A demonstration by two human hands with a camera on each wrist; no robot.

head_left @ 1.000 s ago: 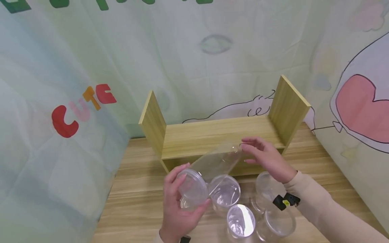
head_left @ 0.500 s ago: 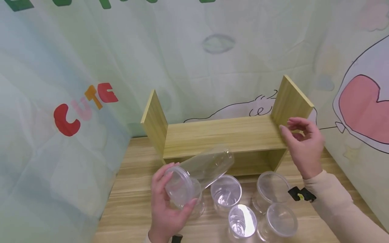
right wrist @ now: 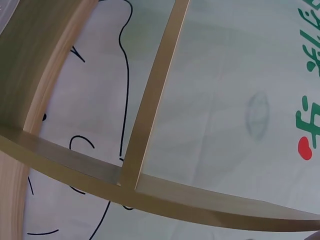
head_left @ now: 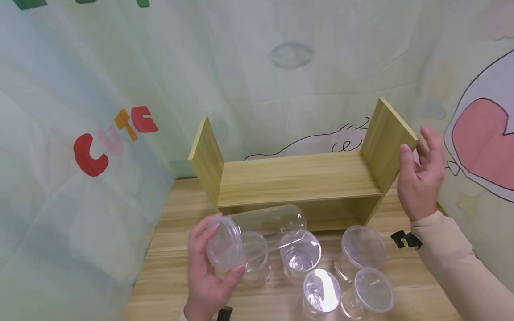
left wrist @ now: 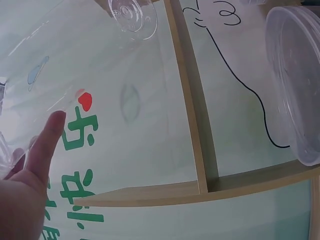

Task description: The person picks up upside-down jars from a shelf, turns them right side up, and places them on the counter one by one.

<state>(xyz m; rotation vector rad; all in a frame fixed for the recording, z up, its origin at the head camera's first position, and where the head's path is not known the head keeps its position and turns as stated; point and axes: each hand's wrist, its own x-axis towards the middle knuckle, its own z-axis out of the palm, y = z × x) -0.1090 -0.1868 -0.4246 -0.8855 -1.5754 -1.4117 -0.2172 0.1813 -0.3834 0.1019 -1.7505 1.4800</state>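
Fingers of my left hand (head_left: 209,276) curl round the lidded end of a clear jar (head_left: 257,229) lying tilted; my right hand (head_left: 419,178) hovers open by the shelf (head_left: 297,178). Held by one end, the jar could slip onto the jars below (head_left: 321,294).

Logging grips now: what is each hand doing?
Left hand: holds the lidded end of a clear jar lying tilted.
Right hand: open, beside the wooden shelf, holding nothing.

Left hand (head_left: 209,276) gripping tilted clear jar (head_left: 257,229), right hand (head_left: 421,178) beside wooden shelf (head_left: 297,178)
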